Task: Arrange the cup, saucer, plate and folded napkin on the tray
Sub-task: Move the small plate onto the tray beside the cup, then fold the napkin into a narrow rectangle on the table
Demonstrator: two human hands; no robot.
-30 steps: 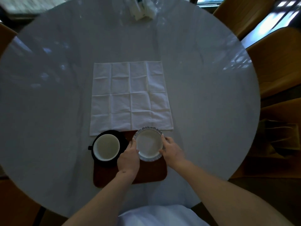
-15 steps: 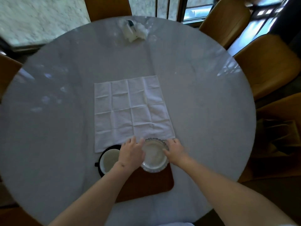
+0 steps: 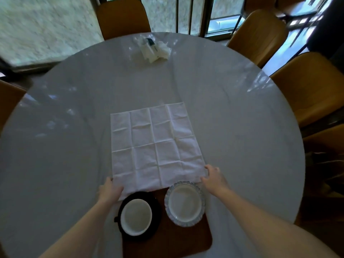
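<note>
A brown tray (image 3: 167,239) lies at the near edge of the round table. On its left half stands a black saucer (image 3: 157,207) with a cup (image 3: 136,217), white inside, on it. A white plate (image 3: 184,202) with a blue patterned rim sits on the tray's right half. Just beyond the tray, a white napkin (image 3: 154,144) is spread flat and unfolded, its creases showing. My left hand (image 3: 109,190) pinches the napkin's near left corner. My right hand (image 3: 214,175) grips the near right corner, beside the plate's far rim.
The grey round table (image 3: 242,127) carries a crumpled white packet (image 3: 153,50) at its far side. Brown chairs stand around it: one at the far side (image 3: 122,17), two on the right (image 3: 258,34) (image 3: 312,86).
Both hands have let go of the plate, which now rests on the tray, and moved apart to the napkin's near corners. The camera has tilted up.
</note>
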